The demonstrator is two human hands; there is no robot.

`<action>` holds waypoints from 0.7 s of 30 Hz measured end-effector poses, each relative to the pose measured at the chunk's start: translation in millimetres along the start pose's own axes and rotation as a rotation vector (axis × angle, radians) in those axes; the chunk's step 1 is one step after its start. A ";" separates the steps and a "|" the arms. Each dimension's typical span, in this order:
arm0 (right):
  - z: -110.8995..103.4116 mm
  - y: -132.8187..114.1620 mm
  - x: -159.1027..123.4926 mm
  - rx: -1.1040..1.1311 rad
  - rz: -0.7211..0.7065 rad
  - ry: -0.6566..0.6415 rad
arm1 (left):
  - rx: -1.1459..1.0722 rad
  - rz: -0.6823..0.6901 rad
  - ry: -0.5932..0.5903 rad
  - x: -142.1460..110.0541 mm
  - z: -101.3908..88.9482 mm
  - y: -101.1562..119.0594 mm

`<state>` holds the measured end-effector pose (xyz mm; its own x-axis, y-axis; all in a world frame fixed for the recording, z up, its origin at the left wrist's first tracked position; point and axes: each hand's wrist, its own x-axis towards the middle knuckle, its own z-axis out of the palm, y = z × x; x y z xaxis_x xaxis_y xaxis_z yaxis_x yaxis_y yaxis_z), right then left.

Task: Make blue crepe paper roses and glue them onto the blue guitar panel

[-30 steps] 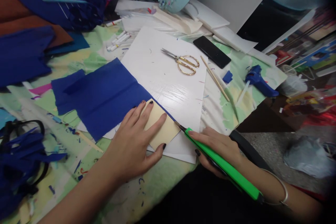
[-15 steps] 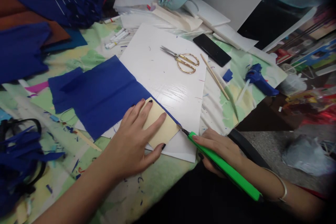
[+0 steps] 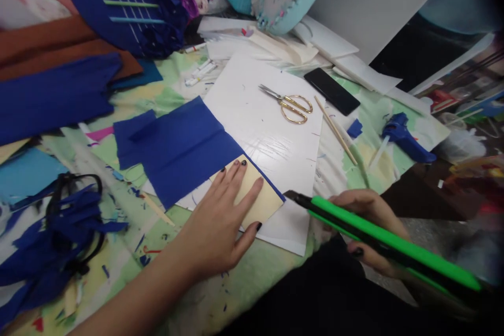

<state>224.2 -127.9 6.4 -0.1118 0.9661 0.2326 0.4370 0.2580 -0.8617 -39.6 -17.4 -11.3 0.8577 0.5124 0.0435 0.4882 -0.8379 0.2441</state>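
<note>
My left hand (image 3: 226, 215) lies flat with its fingers spread, pressing a pale yellow card (image 3: 263, 200) down. Under the card is blue crepe-like sheet material (image 3: 177, 147), with a narrow blue strip showing along the card's right edge. Both rest on a white board (image 3: 275, 142). In my right hand (image 3: 370, 220) is a green and black utility knife (image 3: 394, 241), its blade end pointing left, raised just beyond the card's lower right corner. Gold-handled scissors (image 3: 291, 105) lie on the board above the card.
A black phone (image 3: 332, 91), a wooden stick (image 3: 335, 131) and a blue glue gun (image 3: 407, 136) lie to the right. Blue scraps (image 3: 74, 231) pile up at the lower left. Decorated round pieces and white sheets (image 3: 271, 44) stand or lie at the back.
The knife has lifted from the card's corner and moved right toward me with my right hand. My left hand stays on the card. The whole view has shifted somewhat.
</note>
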 end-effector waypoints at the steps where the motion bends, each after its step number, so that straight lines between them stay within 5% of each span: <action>1: -5.0 -3.8 9.4 0.110 0.029 -0.010 | -0.005 0.001 -0.007 0.0 -0.3 0.6; 6: -10.5 -4.7 77.7 0.442 0.056 -0.084 | -0.030 -0.002 -0.011 0.1 -0.4 0.4; 13: 35.5 25.6 171.5 0.756 0.253 -0.478 | -0.103 0.003 0.051 -1.0 3.7 -1.4; 21: 63.5 35.6 191.0 0.793 0.230 -0.490 | -0.198 -0.031 0.062 0.3 0.6 -1.8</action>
<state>161.7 66.1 -8.4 -0.5379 0.8421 -0.0394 -0.2167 -0.1833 -0.9589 -40.2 -15.8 -12.3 0.8282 0.5529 0.0913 0.4675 -0.7715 0.4316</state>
